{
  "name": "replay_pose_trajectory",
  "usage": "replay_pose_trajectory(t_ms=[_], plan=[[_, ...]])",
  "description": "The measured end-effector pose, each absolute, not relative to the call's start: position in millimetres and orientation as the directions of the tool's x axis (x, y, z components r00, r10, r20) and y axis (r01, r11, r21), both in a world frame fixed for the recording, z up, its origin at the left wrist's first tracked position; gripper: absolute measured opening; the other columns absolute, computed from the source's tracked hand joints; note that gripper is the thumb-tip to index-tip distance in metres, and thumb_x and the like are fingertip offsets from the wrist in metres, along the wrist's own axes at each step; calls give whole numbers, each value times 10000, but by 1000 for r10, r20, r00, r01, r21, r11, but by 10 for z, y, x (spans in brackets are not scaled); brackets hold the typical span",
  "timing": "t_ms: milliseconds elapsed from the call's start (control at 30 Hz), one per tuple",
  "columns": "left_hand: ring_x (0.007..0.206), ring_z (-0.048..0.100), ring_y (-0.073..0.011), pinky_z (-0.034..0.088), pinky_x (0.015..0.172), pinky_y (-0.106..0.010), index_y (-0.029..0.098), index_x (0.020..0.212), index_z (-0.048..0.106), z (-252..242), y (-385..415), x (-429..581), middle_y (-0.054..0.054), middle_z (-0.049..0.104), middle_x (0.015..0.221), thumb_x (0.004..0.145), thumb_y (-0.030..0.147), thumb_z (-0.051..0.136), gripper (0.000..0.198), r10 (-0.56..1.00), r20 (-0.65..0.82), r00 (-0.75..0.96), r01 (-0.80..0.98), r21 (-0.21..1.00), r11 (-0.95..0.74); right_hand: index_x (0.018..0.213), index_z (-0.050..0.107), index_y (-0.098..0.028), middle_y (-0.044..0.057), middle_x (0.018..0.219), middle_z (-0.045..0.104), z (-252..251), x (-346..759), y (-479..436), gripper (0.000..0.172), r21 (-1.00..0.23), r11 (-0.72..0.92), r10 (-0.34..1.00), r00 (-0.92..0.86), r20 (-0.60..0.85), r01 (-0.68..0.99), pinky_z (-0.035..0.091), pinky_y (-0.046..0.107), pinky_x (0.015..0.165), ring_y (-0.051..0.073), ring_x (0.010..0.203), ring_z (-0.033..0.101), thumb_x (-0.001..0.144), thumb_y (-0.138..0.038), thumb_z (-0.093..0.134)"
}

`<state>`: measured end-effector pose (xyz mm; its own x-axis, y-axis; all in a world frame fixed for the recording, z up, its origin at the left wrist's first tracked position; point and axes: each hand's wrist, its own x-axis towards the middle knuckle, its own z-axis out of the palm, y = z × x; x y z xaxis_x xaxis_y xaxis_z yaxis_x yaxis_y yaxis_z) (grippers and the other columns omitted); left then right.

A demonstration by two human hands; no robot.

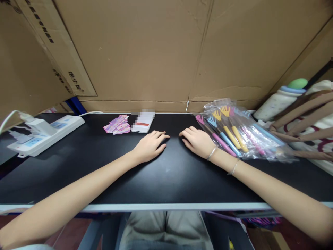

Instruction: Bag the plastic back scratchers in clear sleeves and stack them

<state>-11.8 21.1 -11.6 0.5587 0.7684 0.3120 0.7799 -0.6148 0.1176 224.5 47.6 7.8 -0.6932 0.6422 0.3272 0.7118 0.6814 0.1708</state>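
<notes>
My left hand [151,146] rests on the black tabletop [166,184], palm down and empty, with its fingers apart. Facing it, my right hand [197,141] lies on the table with loosely bent fingers, its thumb apart from them and nothing visible in it. Several back scratchers [232,133] with pink, blue and yellow claw heads and handles lie in clear plastic bags just right of my right hand. Behind my left hand is a phone [142,125], partly blurred out. A small heap of pink and purple printed cards [118,125] sits left of the phone.
A white power strip [52,133] with plugs and cords is on the left. At the right, a pale bottle [277,104] with a green top leans beside a bag with brown straps [307,114]. Cardboard walls [145,52] enclose the back and sides.
</notes>
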Motion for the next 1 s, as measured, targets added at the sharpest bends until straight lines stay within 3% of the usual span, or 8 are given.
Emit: replay_pose_trajectory(t_ms=[200,733,1000], plan=[[1250,454,-216,392,1057,-388,185,1263,514,-130,219,-128,-93,521,1342,950,325,396,363,765,316,561,775,124,-620,1010,572,-191,96,1036,626,-21,2313,530,185,18,720,652,-686,322,694,450,381,817,243,940,527,904,-196,421],[1252,457,-219,396,1057,-386,182,1271,508,-104,207,-123,-95,514,1353,952,328,386,372,770,302,562,780,116,-614,1038,567,-202,103,1078,595,-106,2344,581,201,-117,716,681,-651,334,688,439,432,864,259,977,500,901,-226,423],[1246,462,-217,396,1054,-384,182,1276,497,-112,206,-125,-93,525,1340,949,333,386,377,769,316,555,778,129,-615,1067,574,-196,113,1094,597,-109,2333,572,228,-112,703,693,-641,330,703,445,441,869,269,990,503,897,-219,424]])
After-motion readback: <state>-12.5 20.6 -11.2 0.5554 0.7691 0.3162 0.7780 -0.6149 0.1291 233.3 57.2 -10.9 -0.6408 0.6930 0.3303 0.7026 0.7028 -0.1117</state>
